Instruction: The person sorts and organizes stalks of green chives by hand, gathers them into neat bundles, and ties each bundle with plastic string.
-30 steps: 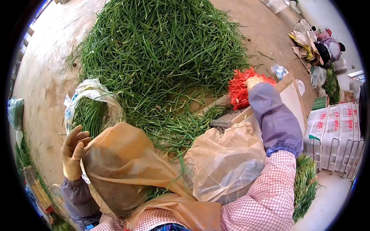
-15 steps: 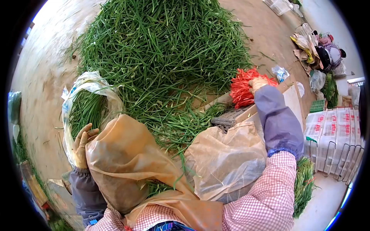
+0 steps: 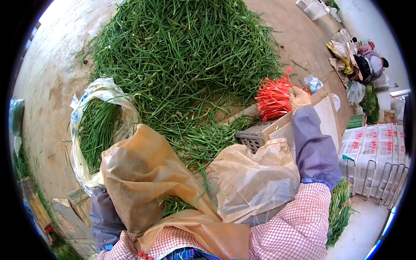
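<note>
A thick bunch of red plastic ties (image 3: 274, 99) lies over the edge of a board at the right. My right hand (image 3: 299, 97), in a tan glove, is closed at this bunch, gripping strips from it. One or two strips stick up above the rest. Only a sliver of my left hand (image 3: 101, 178) shows beside my left knee; its fingers are hidden behind the orange-brown plastic apron (image 3: 143, 173). Close to that hand, a plastic-lined ring-shaped holder (image 3: 79, 143) contains long green stalks (image 3: 97, 130).
A big heap of green stalks (image 3: 186, 52) covers the floor ahead. A dark crate (image 3: 251, 139) and a wooden board (image 3: 323, 115) stand by my right knee. White crates (image 3: 372, 151) are stacked at the right; another person (image 3: 372, 65) is beyond them.
My left hand has dropped toward my knee, and its fingers are now out of sight. My right hand has shifted slightly right and down, and some red strips now stand up.
</note>
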Demonstrator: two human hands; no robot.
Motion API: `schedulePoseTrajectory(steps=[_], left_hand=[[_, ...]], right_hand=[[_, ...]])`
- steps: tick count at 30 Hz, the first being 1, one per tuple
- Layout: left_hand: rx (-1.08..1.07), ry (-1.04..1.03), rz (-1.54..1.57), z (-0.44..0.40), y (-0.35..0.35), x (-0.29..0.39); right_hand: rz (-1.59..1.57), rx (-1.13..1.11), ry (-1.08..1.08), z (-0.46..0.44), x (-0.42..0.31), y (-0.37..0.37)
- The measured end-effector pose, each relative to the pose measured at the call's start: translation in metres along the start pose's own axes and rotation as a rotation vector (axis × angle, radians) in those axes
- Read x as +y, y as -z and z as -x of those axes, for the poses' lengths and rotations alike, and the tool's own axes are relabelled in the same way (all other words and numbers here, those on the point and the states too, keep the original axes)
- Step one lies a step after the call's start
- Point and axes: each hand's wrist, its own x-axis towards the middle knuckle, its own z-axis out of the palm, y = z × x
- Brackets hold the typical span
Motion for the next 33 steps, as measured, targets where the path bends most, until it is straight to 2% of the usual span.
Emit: schedulePoseTrajectory(steps=[1, 2, 5, 6, 9, 12, 13, 15, 18, 20, 23, 25, 26, 28, 29, 31, 33], left_hand=[[0.009, 0.001, 0.005, 0.001, 0.002, -0.001], [0.011, 0.008, 0.001, 0.001, 0.0, -0.003], [0.021, 0.016, 0.003, 0.004, 0.001, -0.009], [0.031, 0.018, 0.009, 0.007, 0.004, -0.011], [0.058, 0.022, 0.009, 0.008, 0.003, -0.019], [0.07, 0.031, 0.008, 0.005, -0.006, -0.03], [0.07, 0.037, 0.011, 0.003, -0.009, -0.035], [0.077, 0.057, 0.012, -0.001, -0.015, -0.043], [0.084, 0.092, 0.012, 0.0, -0.015, -0.059], [0.079, 0.11, 0.009, 0.001, -0.015, -0.066], [0.074, 0.116, 0.001, -0.001, -0.012, -0.075], [0.07, 0.105, -0.012, -0.004, -0.011, -0.076], [0.061, 0.09, -0.015, -0.01, -0.011, -0.077], [0.027, 0.073, -0.011, -0.015, 0.001, -0.075], [0.014, 0.068, 0.005, -0.018, 0.006, -0.074], [0.036, 0.081, 0.035, -0.012, 0.028, -0.077], [0.049, 0.095, 0.053, -0.008, 0.04, -0.079]], right_hand=[[0.052, -0.036, -0.032, 0.005, -0.005, 0.011], [-0.003, 0.055, 0.033, 0.005, 0.017, -0.001], [-0.519, 0.16, 0.165, -0.003, 0.067, -0.037], [-0.546, 0.081, 0.089, -0.002, 0.073, -0.034], [0.118, -0.116, -0.044, -0.019, 0.081, -0.031], [-0.256, 0.123, 0.127, -0.02, 0.099, -0.048], [-0.016, 0.055, 0.056, -0.023, 0.093, -0.036], [0.001, 0.055, 0.219, -0.012, 0.076, -0.016], [-0.254, 0.063, 0.215, 0.032, 0.03, 0.007], [-0.208, 0.187, 0.42, 0.06, 0.015, 0.031], [-0.693, 0.084, 0.179, 0.12, -0.07, 0.121], [-0.888, 0.209, 0.141, 0.142, -0.079, 0.153], [-0.884, 0.323, 0.185, 0.146, -0.068, 0.161], [-1.029, 0.39, 0.144, 0.16, -0.064, 0.191], [-1.221, 0.334, 0.076, 0.166, -0.08, 0.203], [-1.066, 0.583, -0.076, 0.157, -0.068, 0.197], [-1.083, 0.634, -0.256, 0.148, -0.05, 0.178]])
